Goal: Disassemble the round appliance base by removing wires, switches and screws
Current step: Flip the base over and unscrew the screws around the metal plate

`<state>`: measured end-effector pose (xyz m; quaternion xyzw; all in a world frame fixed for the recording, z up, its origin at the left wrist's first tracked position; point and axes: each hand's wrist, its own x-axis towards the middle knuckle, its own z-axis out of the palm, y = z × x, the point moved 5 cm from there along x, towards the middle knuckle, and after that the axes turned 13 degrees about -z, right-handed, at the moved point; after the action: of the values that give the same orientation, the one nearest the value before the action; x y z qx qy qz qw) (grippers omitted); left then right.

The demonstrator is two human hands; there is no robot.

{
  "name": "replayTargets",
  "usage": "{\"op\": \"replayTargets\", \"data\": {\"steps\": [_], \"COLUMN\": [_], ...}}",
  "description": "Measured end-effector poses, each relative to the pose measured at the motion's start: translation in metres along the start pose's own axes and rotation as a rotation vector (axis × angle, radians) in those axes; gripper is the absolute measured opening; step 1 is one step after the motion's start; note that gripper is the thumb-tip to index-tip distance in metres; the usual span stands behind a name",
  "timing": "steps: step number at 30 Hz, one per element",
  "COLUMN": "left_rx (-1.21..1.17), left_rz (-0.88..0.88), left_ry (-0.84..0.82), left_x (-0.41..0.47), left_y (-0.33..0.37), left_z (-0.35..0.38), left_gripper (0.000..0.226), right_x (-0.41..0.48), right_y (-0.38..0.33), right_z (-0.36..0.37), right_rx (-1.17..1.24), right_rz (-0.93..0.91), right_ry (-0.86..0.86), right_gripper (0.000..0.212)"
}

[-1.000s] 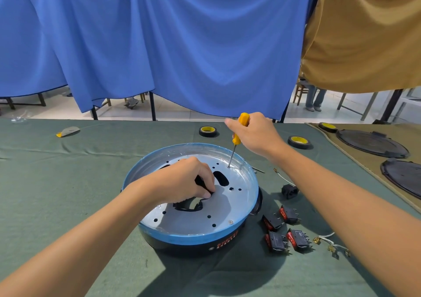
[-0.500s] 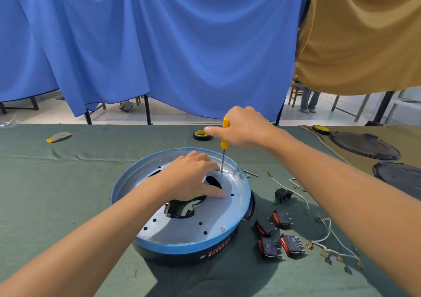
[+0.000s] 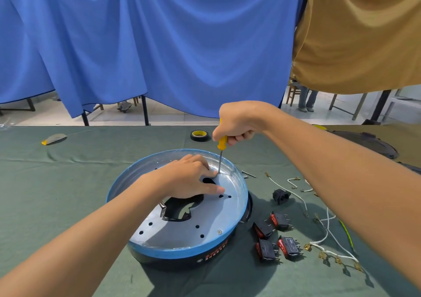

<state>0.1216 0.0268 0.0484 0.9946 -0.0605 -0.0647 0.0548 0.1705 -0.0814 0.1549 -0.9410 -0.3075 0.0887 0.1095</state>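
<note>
The round appliance base [image 3: 182,235], a silver plate with a blue rim and black underside, lies on the green cloth in front of me. My left hand [image 3: 186,178] rests flat on the plate near its far side, fingers straight. My right hand [image 3: 237,123] grips the yellow-handled screwdriver [image 3: 220,154] upright; its tip stands on a screw at the plate's far edge, just beyond my left fingertips. One more screw [image 3: 219,232] sits near the plate's front right edge. Several removed black-and-red switches [image 3: 275,237] and white wires [image 3: 328,235] lie to the right.
A black socket part [image 3: 281,196] and a loose screw [image 3: 248,173] lie right of the base. A roll of black tape [image 3: 199,135] sits behind it. A yellow-tipped scraper [image 3: 54,139] lies far left. Dark round lids [image 3: 364,146] sit at the right. Blue and tan cloths hang behind.
My left hand came out of the plate's centre opening and now lies flat on the plate. The screwdriver went from tilted to upright, with my right hand gripping it from above.
</note>
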Motion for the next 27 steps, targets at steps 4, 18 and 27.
{"op": "replayTargets", "data": {"steps": [4, 18, 27], "left_rx": [0.0, -0.052, -0.05], "left_rz": [-0.01, -0.036, -0.04], "left_ry": [0.006, -0.084, -0.121], "left_x": [0.0, -0.002, -0.001], "left_y": [-0.002, 0.002, -0.001], "left_z": [0.003, -0.005, -0.005], "left_gripper": [0.076, 0.062, 0.06], "right_x": [0.005, -0.007, 0.001], "right_y": [-0.004, -0.027, -0.046], "right_z": [-0.001, -0.003, 0.0], "right_rx": [0.019, -0.598, -0.682], "right_rz": [0.002, -0.309, -0.437], "right_ry": [-0.122, -0.224, -0.217], "right_gripper": [0.03, 0.016, 0.018]}}
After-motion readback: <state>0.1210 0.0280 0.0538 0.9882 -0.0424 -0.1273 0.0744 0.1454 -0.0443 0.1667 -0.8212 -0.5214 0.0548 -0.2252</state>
